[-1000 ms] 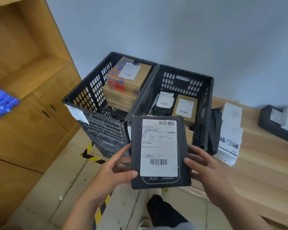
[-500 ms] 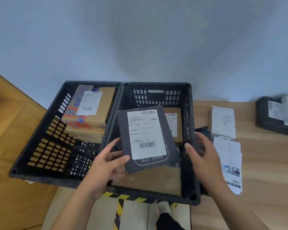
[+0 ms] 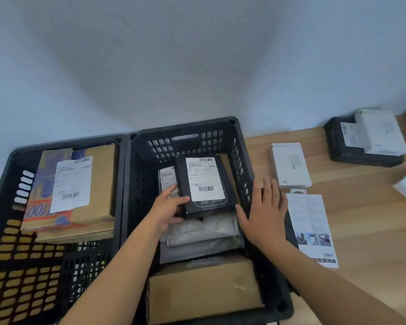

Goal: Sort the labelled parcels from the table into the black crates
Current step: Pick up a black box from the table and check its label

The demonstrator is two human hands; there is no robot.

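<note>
Left hand [image 3: 168, 208] pinches black labelled parcel [image 3: 205, 185] by its lower-left corner, thumb on top, inside right crate [image 3: 240, 146] at frame centre. Right hand [image 3: 263, 213] fingers straight, slightly spread, over that crate's right wall.

Only "100" in white on the orange band of the cardboard box [image 3: 47, 213]; shipping labels too blurred.

Two black slotted plastic crates stand side by side: the left crate [image 3: 7, 266] holds a stacked brown cardboard box [image 3: 99, 184]; in the right crate [image 3: 242, 141] my left hand [image 3: 167, 207] holds a flat black labelled parcel [image 3: 206, 184] above a grey bag [image 3: 202, 231]. My right hand [image 3: 263, 214] hovers over that crate's right wall, with the wooden table [image 3: 373, 231] beyond.
</note>
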